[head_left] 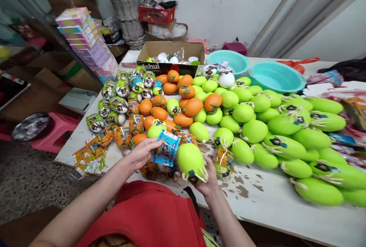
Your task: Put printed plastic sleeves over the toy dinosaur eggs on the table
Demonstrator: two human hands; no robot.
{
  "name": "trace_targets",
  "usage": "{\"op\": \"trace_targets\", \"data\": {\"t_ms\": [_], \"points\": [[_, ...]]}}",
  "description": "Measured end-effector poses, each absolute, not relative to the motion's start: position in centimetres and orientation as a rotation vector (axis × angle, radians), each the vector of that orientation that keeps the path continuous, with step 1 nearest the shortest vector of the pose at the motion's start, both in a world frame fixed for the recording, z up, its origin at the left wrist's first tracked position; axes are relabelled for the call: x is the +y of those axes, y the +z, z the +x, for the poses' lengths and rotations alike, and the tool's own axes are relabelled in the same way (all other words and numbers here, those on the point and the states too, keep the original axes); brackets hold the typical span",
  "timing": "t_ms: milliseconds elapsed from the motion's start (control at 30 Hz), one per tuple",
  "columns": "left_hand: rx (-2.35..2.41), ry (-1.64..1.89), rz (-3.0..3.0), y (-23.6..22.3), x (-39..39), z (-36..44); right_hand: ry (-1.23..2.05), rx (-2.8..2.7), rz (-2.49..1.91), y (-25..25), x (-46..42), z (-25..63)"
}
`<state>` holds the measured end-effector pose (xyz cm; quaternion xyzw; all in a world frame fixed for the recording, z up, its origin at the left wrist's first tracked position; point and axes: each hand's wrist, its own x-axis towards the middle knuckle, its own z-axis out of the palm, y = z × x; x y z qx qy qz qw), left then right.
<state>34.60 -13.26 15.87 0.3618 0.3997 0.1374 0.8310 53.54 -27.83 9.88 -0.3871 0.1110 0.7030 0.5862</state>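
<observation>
Pinched in my left hand [141, 154] is a small blue printed packet [166, 147], held upright in front of me. My right hand [210, 178] is wrapped round a lime-green plastic egg [190, 159] with pale strings and a dark printed patch at its lower end. The packet and the egg are side by side, close together; whether they touch I cannot tell. Just right of my right hand stands a green egg with an orange packet [224, 159] on it. Behind my hands lie orange eggs [193, 107] with green ties. More wrapped eggs below the blue packet are partly hidden.
Many loose green eggs [254, 131] cover the table's right side. Foil-wrapped eggs [118, 104] and flat orange packets [90, 155] lie at left. An open carton [171, 50] and two turquoise basins [276, 77] stand behind. A pink stool [61, 130] is beside the table.
</observation>
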Motion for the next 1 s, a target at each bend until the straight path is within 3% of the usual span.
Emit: {"op": "trace_targets", "data": {"t_ms": [167,567,767,867,933,1000], "points": [[0.895,0.288,0.862,16.2,-12.6,32.2,1.937,0.12,-0.805,9.6,-26.4,49.8],[0.863,0.187,1.126,18.0,-11.4,26.1,2.152,-0.542,-0.807,12.1,-22.1,44.5],[0.913,0.172,1.337,19.3,-12.1,23.4,2.107,-0.482,-0.776,12.2,-22.6,40.9],[1.071,0.475,1.513,19.8,-12.5,21.9,2.023,-0.41,-0.769,12.7,-23.7,39.1],[1.17,0.651,1.439,19.7,-13.1,20.6,1.97,-0.353,-0.746,13.5,-24.6,38.0],[1.138,0.534,1.23,19.3,-14.3,19.4,1.936,-0.305,-0.718,14.3,-25.4,37.0]]}}
